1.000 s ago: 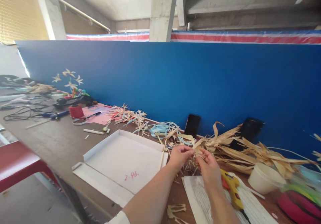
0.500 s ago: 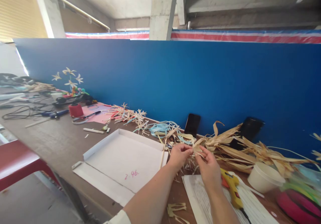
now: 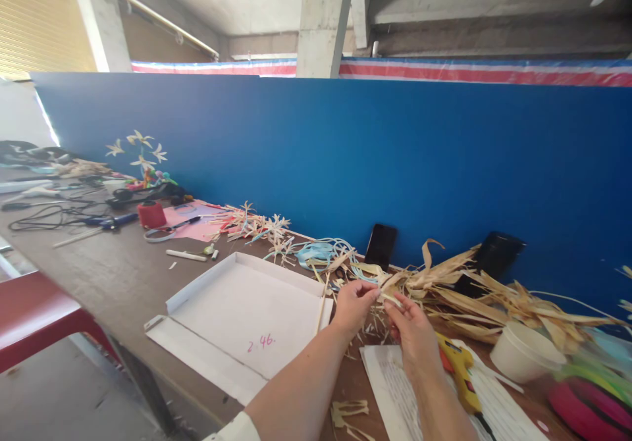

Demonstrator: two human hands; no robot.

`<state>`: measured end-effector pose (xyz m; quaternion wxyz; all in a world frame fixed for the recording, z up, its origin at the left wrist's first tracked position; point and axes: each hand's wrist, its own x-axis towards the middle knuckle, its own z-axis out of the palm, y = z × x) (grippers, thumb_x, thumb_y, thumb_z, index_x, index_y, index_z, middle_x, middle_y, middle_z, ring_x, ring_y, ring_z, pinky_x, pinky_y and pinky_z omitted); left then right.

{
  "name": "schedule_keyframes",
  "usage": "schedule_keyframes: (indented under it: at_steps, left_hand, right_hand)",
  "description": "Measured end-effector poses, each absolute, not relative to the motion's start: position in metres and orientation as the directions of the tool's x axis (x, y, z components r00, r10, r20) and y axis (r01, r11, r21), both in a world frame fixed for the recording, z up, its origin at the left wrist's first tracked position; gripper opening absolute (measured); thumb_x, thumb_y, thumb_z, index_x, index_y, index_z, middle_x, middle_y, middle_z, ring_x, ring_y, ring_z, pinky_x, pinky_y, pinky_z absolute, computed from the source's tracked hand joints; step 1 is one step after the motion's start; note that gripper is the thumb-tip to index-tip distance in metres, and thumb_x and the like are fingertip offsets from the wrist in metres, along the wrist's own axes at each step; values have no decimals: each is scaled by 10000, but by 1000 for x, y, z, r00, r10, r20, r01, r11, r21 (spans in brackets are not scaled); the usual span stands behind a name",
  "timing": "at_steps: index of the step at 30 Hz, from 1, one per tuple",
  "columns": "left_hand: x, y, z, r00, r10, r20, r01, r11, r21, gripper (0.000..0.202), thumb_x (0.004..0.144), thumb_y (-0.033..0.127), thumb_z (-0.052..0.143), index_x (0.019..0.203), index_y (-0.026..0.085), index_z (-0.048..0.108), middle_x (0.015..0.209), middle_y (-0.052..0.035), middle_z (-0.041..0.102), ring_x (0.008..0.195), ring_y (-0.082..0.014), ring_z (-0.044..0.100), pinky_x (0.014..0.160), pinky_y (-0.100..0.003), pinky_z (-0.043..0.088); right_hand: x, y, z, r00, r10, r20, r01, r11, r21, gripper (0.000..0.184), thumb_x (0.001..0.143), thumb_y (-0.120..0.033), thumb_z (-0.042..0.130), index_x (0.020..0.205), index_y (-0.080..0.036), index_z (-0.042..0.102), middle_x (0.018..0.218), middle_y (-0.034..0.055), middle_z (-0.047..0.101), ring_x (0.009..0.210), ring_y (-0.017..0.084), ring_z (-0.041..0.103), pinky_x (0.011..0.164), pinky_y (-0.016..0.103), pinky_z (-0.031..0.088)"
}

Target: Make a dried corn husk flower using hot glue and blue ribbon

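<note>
My left hand and my right hand meet above the brown table, both pinching a small dried husk strip between their fingertips. Right behind them lies a pile of dried corn husks. A yellow glue gun lies just right of my right hand on a printed sheet. Left of my left hand sits a flat white box lid marked in pink.
Two dark phones lean on the blue partition. A white cup stands at right. Light blue ribbon, finished husk flowers, a red spool and cables lie further left. A red stool stands beside the table.
My hands stay together on the husk strip, fingers shifting slightly. The view has tipped a little; nothing else moved.
</note>
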<state>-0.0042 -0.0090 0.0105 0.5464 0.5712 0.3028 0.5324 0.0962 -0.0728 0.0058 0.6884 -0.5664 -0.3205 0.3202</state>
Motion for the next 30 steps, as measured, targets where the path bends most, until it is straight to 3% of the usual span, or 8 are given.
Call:
schedule_keyframes:
  at_steps: [6, 13, 30]
  left_hand:
    - [-4, -10, 11, 253, 918, 306, -211, -256, 943, 168, 689, 257, 622, 782, 129, 675, 780, -49, 666, 746, -158, 585, 721, -263, 449]
    - [-3, -10, 7, 282, 903, 324, -188, -280, 942, 183, 701, 281, 619, 790, 134, 681, 780, -45, 664, 745, -159, 583, 708, -258, 442]
    - [0, -9, 4, 309, 906, 290, -199, -237, 951, 219, 689, 321, 638, 796, 136, 686, 777, -46, 671, 722, -153, 581, 682, -245, 448]
  right_hand:
    - [94, -74, 6, 600, 799, 47, -64, 107, -992, 373, 593, -412, 713, 888, -195, 641, 623, -27, 566, 528, 120, 480, 413, 211, 350]
    - [90, -75, 15, 602, 797, 44, -113, 140, -984, 306, 568, -408, 724, 761, -193, 623, 520, -54, 491, 461, 90, 421, 403, 198, 333]
    - [96, -72, 8, 642, 766, 42, -169, 195, -966, 345, 580, -391, 723, 831, -184, 608, 586, -28, 563, 483, 111, 469, 392, 212, 325]
